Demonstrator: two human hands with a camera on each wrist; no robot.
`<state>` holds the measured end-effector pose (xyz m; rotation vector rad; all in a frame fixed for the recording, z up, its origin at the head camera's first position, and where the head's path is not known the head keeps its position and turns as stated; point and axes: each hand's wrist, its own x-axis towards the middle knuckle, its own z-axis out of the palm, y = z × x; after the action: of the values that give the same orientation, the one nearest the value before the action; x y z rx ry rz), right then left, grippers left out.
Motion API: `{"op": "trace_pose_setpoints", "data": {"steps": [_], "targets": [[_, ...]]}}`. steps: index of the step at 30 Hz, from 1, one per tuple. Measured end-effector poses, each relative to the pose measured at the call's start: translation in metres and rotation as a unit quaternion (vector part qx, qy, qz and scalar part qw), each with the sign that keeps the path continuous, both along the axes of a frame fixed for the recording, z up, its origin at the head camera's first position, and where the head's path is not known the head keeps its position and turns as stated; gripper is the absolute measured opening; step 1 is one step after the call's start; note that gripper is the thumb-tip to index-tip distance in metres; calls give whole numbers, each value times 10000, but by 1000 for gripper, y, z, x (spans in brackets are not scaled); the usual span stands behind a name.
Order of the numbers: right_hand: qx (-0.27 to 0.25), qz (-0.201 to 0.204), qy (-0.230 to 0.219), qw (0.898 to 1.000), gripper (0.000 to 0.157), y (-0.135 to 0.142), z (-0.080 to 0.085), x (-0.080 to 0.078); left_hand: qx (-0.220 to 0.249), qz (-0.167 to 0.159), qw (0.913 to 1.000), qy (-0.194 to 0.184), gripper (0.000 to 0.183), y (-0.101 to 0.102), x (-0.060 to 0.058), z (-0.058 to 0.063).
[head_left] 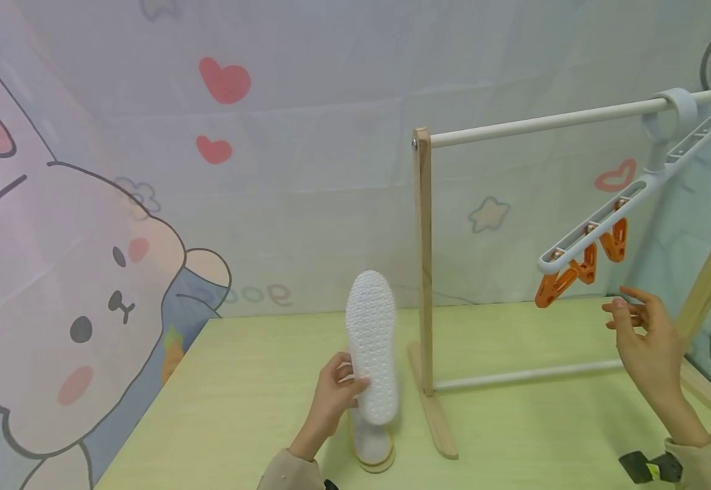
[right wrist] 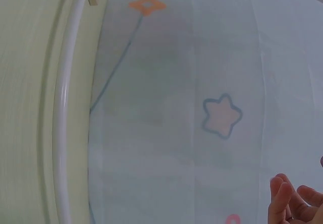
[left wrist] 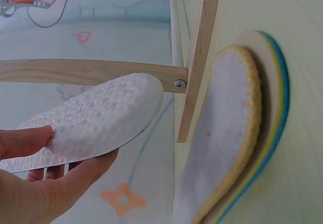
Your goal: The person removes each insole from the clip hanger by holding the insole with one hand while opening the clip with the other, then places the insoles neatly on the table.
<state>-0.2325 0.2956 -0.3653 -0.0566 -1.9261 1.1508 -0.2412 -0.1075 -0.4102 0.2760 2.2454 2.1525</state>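
Observation:
My left hand (head_left: 332,395) grips a white textured insole (head_left: 372,340) by its side, thumb on the bumpy face and fingers behind. The insole is raised and tilted over a small stack on the table. On top of that stack is a grey insole with a yellow stitched edge (left wrist: 222,118); under it shows another insole with a blue and yellow rim (left wrist: 283,93). At the right, my right hand (head_left: 652,340) is held up with bent, loose fingers and nothing in them. It is below and right of the orange clips (head_left: 554,287) on a white hanger (head_left: 607,221).
The hanger hooks over the white top bar (head_left: 545,124) of a drying rack with wooden posts (head_left: 424,258). A lower white bar (head_left: 527,375) runs near the pale yellow table (head_left: 239,408). Behind hangs a printed cloth (head_left: 331,170) with hearts and a rabbit.

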Motion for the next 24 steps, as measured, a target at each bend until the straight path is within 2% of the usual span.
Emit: {"op": "trace_pose_setpoints", "data": {"steps": [13,24], "targets": [[-16,-61,-125,9999,26,0,-2,0,-100,191,9995,-219,31,-9,2,-4],[-107,29,-238,9997,27,2,-4,1,-56,81,9996,-275,33,-16,6,-9]]}}
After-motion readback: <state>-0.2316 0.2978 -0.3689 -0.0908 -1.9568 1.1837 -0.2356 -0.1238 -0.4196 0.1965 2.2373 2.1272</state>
